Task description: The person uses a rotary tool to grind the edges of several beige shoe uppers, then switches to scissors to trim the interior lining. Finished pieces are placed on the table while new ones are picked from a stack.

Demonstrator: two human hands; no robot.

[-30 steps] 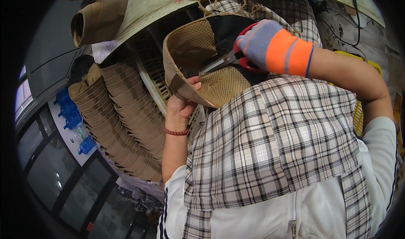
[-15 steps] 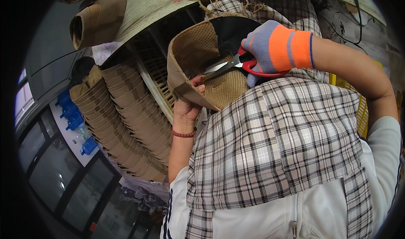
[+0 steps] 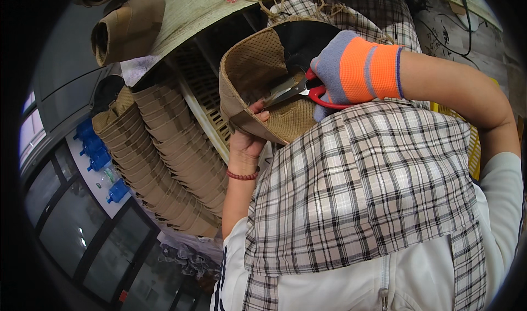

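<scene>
A tan mesh shoe upper (image 3: 258,83) was held up in front of the chest, above a checked apron (image 3: 362,190), with its dark opening turned toward the right. The left hand (image 3: 248,135), bare and ringed at the wrist by a red bead bracelet (image 3: 242,175), was clamped on the upper's lower rim, the thumb pressed over the edge and the fingers hidden beneath it. The right hand (image 3: 343,72), covered by a grey glove with an orange cuff, was closed around the red handles of a pair of scissors (image 3: 293,90), whose blades were laid against the inside of the upper near the left thumb. Whether the blades were parted could not be told. The 2 hands were kept close together, with the upper between them. To the left, 2 long rows of stacked tan uppers (image 3: 164,163) were lined up beside a pale slatted crate (image 3: 206,102). More tan uppers (image 3: 127,28) were seen resting on a pale ledge above them.
</scene>
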